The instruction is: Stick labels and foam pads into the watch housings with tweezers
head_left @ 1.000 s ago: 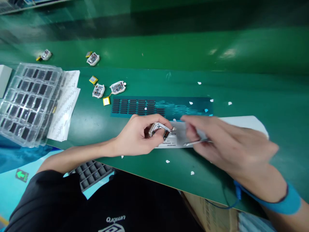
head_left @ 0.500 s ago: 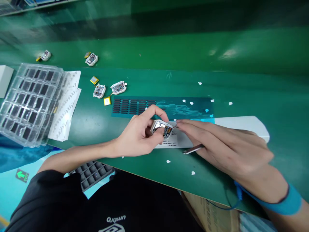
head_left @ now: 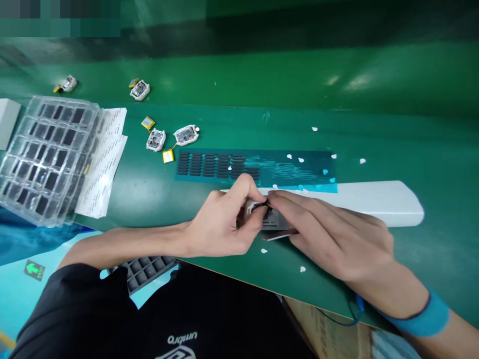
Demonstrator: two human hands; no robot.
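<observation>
The white housing (head_left: 250, 206) is sitting at the frame's centre, pinched between the left hand's (head_left: 224, 222) thumb and fingers. The right hand (head_left: 333, 234) is gripping a slim metal tool (head_left: 277, 235); whether its fingertips are also pinching a part cannot be told. A loosening left pinch could be dropping the housing onto the long white block (head_left: 377, 203); a straying tool could be scratching it.

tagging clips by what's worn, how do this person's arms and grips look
The left grip and right grip are bare, ungloved hands. A black sleeve covers the left upper arm, leaving the forearm bare. The right wrist wears a blue band with a dark edge, and a thin blue cable shows near it. The right upper arm is out of view.
</observation>
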